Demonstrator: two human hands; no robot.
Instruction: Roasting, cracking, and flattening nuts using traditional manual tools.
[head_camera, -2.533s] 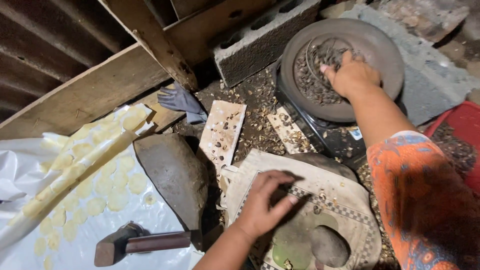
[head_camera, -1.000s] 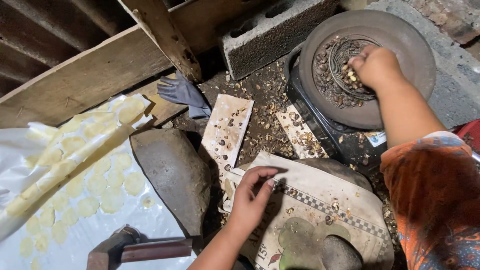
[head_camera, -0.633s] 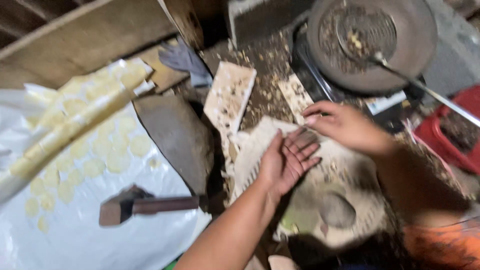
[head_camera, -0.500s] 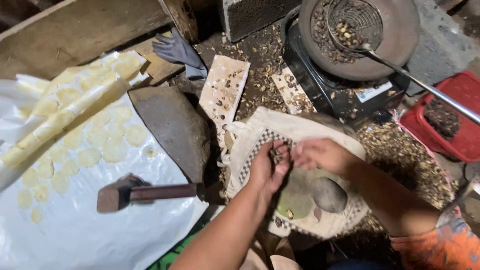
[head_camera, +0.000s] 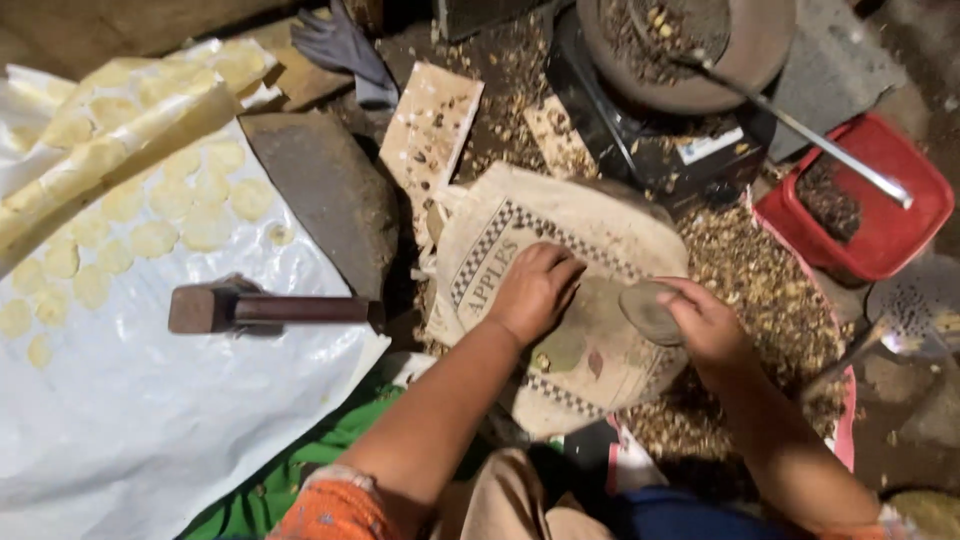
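I see left hand (head_camera: 535, 290) flat, fingers curled on small kernels atop printed cloth sack (head_camera: 590, 235). Right hand (head_camera: 700, 320) clamped on smooth grey stone (head_camera: 648, 312) just beside. Cracking step, I judge; next calls for a square strike clear of fingers.

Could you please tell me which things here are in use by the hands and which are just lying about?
In use:
left hand
right hand
smooth grey stone
printed cloth sack

Lying about:
wooden mallet
red plastic tub
white plastic sheet

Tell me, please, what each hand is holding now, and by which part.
The right hand grips a smooth grey stone by one end. The left hand rests closed on the sack; its contents are hidden.
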